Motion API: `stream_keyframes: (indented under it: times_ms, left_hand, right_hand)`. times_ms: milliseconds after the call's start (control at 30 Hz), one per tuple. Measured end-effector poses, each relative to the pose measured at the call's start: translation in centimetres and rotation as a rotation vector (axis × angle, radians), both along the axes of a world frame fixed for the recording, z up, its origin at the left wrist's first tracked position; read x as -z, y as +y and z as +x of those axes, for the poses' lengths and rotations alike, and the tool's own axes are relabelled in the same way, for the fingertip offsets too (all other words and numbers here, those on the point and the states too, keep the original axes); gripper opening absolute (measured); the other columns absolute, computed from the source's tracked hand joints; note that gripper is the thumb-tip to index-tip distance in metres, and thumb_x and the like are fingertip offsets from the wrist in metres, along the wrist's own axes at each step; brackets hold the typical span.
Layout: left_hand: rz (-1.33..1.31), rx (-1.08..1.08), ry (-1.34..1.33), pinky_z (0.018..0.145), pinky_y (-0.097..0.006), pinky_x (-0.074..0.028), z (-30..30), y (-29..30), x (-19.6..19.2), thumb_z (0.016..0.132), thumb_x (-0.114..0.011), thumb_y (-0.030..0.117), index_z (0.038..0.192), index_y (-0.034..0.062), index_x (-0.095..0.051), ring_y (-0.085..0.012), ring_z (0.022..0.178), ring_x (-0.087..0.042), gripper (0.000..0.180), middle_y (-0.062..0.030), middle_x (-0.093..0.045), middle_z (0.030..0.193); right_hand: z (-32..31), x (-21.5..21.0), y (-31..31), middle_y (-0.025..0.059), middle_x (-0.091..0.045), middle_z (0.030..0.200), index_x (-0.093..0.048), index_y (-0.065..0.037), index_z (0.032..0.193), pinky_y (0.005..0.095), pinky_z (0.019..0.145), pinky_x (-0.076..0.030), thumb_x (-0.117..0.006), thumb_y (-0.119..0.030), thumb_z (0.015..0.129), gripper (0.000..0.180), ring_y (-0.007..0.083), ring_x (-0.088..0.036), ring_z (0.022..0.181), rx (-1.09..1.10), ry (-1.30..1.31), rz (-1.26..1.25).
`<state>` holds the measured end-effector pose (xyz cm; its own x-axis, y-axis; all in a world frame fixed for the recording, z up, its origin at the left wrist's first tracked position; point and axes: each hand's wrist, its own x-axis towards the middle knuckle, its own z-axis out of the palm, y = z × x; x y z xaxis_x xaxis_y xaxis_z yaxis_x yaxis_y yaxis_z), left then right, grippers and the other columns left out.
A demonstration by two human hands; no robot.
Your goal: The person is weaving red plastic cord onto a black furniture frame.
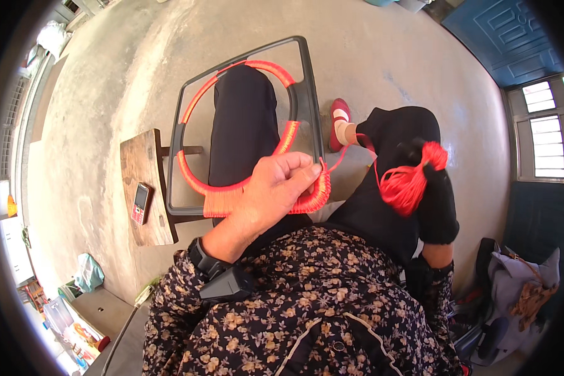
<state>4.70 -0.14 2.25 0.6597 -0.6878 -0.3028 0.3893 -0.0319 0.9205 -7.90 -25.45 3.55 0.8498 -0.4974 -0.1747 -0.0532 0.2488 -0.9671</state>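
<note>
A dark grey rectangular frame (pixel 308 81) with a round ring inside it rests over my left thigh. Red cord (pixel 272 67) is wound tightly along stretches of the ring, while other stretches show bare. My left hand (pixel 272 188) pinches the cord-wrapped edge near the frame's lower right corner, thumb against forefinger. From there a loose strand runs right to a bundle of red cord (pixel 404 188). My right hand (pixel 437 207), in a black glove, grips that bundle above my right thigh; the dark glove hides how its fingers lie.
To the left stands a small wooden stool (pixel 141 229) with a red and black mobile phone (pixel 142 203) on it. Bags (pixel 523 282) are piled at the lower right. A blue door (pixel 501 37) is at the upper right. Concrete floor (pixel 138 81) lies around my legs.
</note>
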Motion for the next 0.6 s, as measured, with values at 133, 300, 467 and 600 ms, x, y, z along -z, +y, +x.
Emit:
stream_keyframes:
  times_ms: [133,300,467,600]
  left_hand:
    - [0.13,0.002,-0.341,0.063,-0.023,-0.049,-0.8,0.4,-0.2,0.098,-0.06,0.003,0.116,-0.0034,-0.061,-0.0053,0.069,-0.059,0.019,-0.0023,-0.066,0.078]
    - [0.349,0.059,-0.993,0.071,-0.038,-0.056,-1.1,1.1,-1.0,0.088,-0.071,0.008,0.117,-0.0005,-0.062,-0.0294,0.08,-0.07,0.031,-0.0175,-0.07,0.09]
    - [0.496,0.038,-1.057,0.077,-0.041,-0.056,-0.8,1.6,-1.2,0.085,-0.075,0.015,0.114,0.0002,-0.064,-0.0374,0.086,-0.067,0.034,-0.0206,-0.068,0.098]
    - [0.332,-0.099,-0.565,0.067,-0.031,-0.055,-0.9,1.8,-0.6,0.089,-0.07,0.008,0.104,-0.0025,-0.06,-0.0164,0.073,-0.069,0.021,-0.013,-0.068,0.087]
  right_hand:
    - [-0.6,-1.1,2.4,0.0115,-0.069,0.121,-0.061,-0.001,0.131,0.0371,0.091,-0.052,-0.064,-0.017,0.095,0.039,0.0232,-0.067,0.108,-0.764,0.307,-0.443]
    - [4.9,5.0,7.2,0.0139,-0.071,0.11,-0.061,0.0,0.127,0.0355,0.092,-0.052,-0.078,-0.023,0.086,0.05,0.0247,-0.068,0.103,-1.077,0.284,-0.489]
    - [5.1,6.4,7.7,0.0106,-0.065,0.119,-0.05,-0.002,0.139,0.0326,0.088,-0.051,-0.079,-0.017,0.084,0.065,0.0141,-0.061,0.104,-0.624,0.061,-0.287]
    - [5.7,4.5,5.8,0.0103,-0.061,0.126,-0.047,-0.002,0.142,0.0292,0.093,-0.049,-0.079,-0.015,0.084,0.067,0.0119,-0.059,0.11,-0.789,0.226,-0.173]
